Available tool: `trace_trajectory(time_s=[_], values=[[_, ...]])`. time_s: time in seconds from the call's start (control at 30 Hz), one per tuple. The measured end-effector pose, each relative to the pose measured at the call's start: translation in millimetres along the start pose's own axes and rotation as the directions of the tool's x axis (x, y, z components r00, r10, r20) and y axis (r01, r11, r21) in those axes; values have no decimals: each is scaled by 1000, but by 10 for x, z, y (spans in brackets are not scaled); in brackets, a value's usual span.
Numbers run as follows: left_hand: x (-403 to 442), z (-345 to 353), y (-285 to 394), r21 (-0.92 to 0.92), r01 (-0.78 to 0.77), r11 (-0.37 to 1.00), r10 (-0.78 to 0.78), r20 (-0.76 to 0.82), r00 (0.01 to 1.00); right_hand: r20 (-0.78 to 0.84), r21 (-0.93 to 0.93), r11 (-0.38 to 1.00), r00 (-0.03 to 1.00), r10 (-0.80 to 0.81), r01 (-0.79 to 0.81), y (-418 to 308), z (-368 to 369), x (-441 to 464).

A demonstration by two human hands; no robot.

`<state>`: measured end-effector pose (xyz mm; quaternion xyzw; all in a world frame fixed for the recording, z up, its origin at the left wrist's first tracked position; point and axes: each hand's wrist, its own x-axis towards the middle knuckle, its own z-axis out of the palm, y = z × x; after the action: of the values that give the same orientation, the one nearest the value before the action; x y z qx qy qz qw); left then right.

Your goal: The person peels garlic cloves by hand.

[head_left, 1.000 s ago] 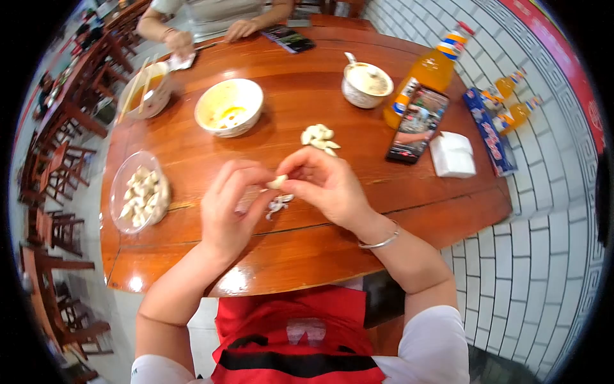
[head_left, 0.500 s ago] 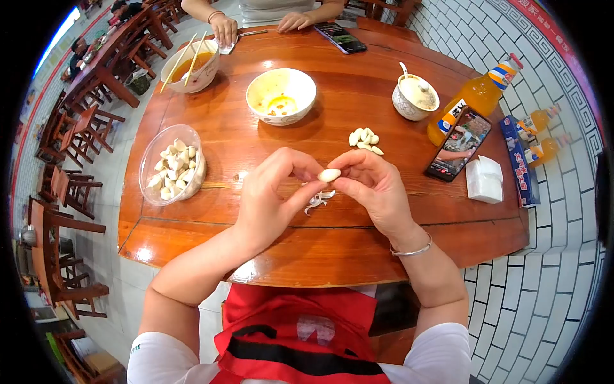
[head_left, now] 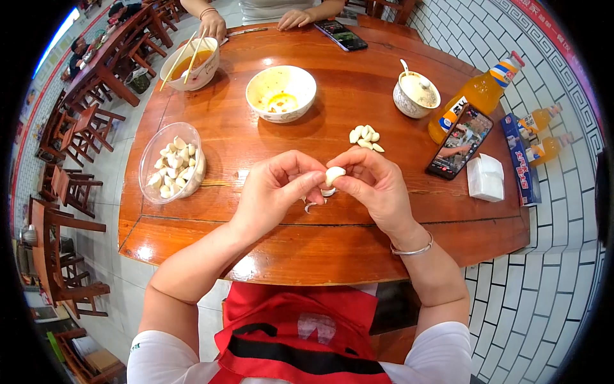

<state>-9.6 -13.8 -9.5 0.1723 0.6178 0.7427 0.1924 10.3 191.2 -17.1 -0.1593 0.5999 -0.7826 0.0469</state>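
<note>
A smooth, ivory, curved garlic clove (head_left: 334, 175) is at the centre, pinched by both the left hand (head_left: 272, 192) and right hand (head_left: 378, 193); a light, steady grip likely suits its small rounded shape. From it, toward seven o'clock, papery skin scraps (head_left: 328, 192) lie on the glossy wooden tabletop (head_left: 358, 243); at one, smooth loose cloves (head_left: 364, 137); at nine, a clear plastic tub (head_left: 145, 163) holding more.

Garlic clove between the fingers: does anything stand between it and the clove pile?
Only the bent fingers of the right hand lie between the garlic clove and the clove pile in this view; no other object visibly stands there.
</note>
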Motion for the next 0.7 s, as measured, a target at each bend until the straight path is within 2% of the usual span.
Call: trace_trajectory(time_s=[0.27,0.3,0.47,0.57,0.7], values=[[-23,99,38,61,-110,992,113,-47,993,-21,30,999,999,36,-36,-5,-13,4],[-15,103,21,138,-167,976,177,-61,982,-24,36,999,999,31,-31,6,-16,4],[17,122,18,473,-409,781,475,-24,880,-41,23,1000,999,14,-13,14,-9,8],[37,113,66,633,-545,551,628,116,770,-29,31,999,999,15,-14,29,-8,5],[26,100,48,662,-536,525,632,119,766,-22,48,999,1000,6,-5,51,-6,0]])
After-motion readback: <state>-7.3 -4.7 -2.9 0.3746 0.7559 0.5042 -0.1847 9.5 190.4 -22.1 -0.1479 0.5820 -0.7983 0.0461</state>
